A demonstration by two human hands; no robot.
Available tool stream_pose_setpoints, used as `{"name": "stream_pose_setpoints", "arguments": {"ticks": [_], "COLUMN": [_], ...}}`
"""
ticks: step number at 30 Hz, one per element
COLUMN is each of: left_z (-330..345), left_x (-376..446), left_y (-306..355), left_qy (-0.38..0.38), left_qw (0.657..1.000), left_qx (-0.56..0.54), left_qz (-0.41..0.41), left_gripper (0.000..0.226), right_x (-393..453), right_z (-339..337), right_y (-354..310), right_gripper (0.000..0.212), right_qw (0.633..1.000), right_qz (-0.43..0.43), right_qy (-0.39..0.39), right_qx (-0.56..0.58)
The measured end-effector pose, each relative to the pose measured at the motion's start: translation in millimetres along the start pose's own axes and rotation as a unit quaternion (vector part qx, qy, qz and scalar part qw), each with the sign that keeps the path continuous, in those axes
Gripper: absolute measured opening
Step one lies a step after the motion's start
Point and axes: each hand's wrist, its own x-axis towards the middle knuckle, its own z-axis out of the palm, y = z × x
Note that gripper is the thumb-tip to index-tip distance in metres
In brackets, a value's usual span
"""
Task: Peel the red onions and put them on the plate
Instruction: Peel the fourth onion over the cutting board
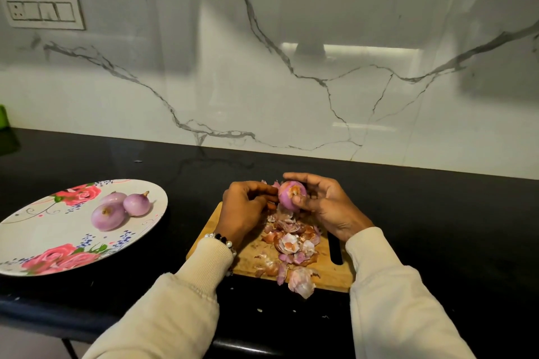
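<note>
Fingers: the right hand (323, 204) cupped the red onion (291, 195), thumb on its face; the left hand (248, 207) curled, pinching skin at its side.
Onion: held above the cutting board (332, 274), patches of dry skin left.
Advice: probably best to turn it and strip the remnants cleanly.
Peels (291, 245): heaped on the board.
Plate (43, 236): on the table, three peeled onions (108, 216).

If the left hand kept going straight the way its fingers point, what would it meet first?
The left hand points right, toward the red onion that the right hand holds. It would probably meet that onion first; its fingertips look already at it.
</note>
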Motion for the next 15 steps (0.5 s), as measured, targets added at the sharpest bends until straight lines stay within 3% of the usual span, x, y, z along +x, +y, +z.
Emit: {"name": "stream_pose_setpoints", "arguments": {"ticks": [4,15], "left_z": [-1.6,0.2], "left_x": [0.8,1.8], "left_y": [-1.6,-1.1], "left_qy": [0.021,-0.053], "left_qw": [0.998,0.998], "left_qx": [0.057,0.045], "left_qz": [0.018,-0.001], "left_gripper": [0.023,0.013], "right_x": [-0.5,-1.1], "right_z": [-0.2,1.4], "right_y": [-1.5,-1.2], "right_gripper": [0.038,0.039], "right_qw": [1.0,1.0], "right_qz": [0.006,0.01], "right_qy": [0.006,0.0], "right_qx": [0.009,-0.012]}}
